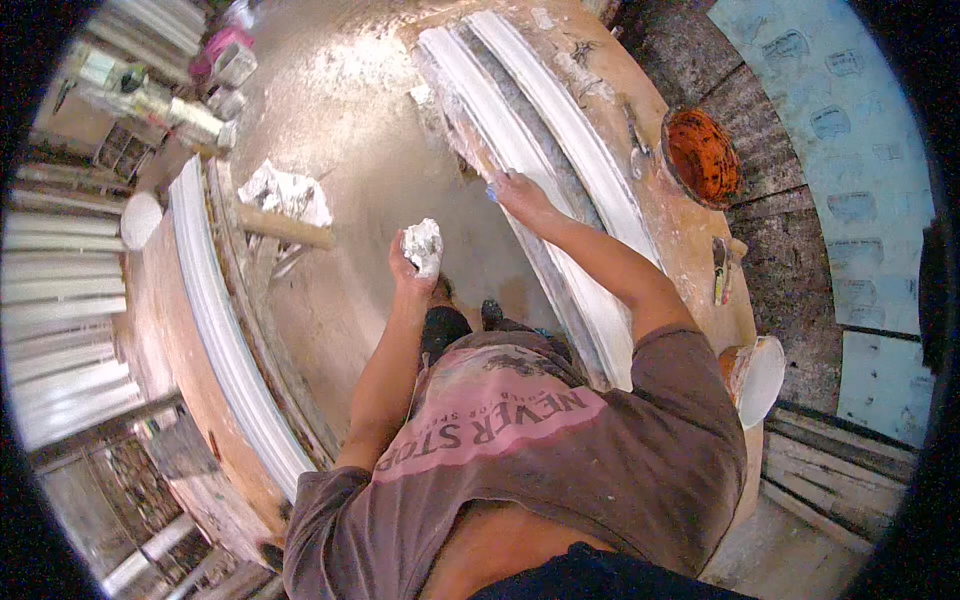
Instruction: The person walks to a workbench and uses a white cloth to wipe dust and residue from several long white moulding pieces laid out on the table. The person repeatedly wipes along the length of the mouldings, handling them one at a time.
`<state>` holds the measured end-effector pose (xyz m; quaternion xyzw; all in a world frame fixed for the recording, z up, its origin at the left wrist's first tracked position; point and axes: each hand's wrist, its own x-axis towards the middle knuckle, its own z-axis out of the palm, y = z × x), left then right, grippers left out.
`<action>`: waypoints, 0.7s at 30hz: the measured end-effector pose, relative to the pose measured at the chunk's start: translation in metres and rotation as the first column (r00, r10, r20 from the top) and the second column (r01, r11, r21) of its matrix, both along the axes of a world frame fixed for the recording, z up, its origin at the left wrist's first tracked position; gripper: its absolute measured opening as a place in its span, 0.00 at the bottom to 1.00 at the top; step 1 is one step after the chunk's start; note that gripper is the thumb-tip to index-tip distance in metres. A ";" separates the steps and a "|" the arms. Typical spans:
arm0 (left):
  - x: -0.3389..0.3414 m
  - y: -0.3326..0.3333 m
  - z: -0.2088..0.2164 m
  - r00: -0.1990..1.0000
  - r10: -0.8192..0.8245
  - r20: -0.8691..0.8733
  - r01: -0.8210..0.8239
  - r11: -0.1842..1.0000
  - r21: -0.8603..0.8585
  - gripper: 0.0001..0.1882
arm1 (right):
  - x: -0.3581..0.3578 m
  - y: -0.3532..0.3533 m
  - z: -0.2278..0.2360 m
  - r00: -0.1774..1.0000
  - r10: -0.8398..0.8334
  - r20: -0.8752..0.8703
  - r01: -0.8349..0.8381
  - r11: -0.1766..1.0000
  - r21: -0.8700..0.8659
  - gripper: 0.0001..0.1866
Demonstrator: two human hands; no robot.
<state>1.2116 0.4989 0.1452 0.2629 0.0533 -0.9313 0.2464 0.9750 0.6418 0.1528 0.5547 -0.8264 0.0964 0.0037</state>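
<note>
My left hand point(402, 262) is raised over the floor between two benches, its fingers closed round a rough white lump point(423, 248) that looks like plaster or a wad of cloth. To the right, my right hand point(522, 197) is closed at the near edge of a long white ribbed moulding point(505, 125). A small blue bit shows at its fingertips; what it grips is mostly hidden. A second white moulding point(560, 105) runs alongside the first, with a grey strip between them.
The right bench point(655, 225) carries an orange-stained bucket point(702, 157), a small knife-like tool point(721, 272) and a white tub point(757, 380). Another long moulding point(222, 305) lies on the left bench. White crumpled material point(285, 195) sits on a wooden piece point(290, 228). White lengths are stacked far left.
</note>
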 end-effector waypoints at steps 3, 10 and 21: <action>-0.038 -0.055 -0.008 0.999 -0.032 0.017 0.032 0.999 -0.025 0.17 | -0.013 -0.066 0.037 0.949 0.129 -0.289 -0.122 0.992 0.043 0.15; -0.165 -0.147 0.034 0.972 -0.210 -0.103 0.207 0.978 -0.031 0.19 | -0.018 -0.179 0.124 0.905 -0.311 0.291 0.376 0.904 -0.203 0.22; -0.295 -0.228 0.058 0.920 -0.388 -0.053 0.376 0.913 -0.158 0.23 | -0.091 -0.235 0.112 0.429 -0.395 0.812 0.834 0.520 -0.187 0.25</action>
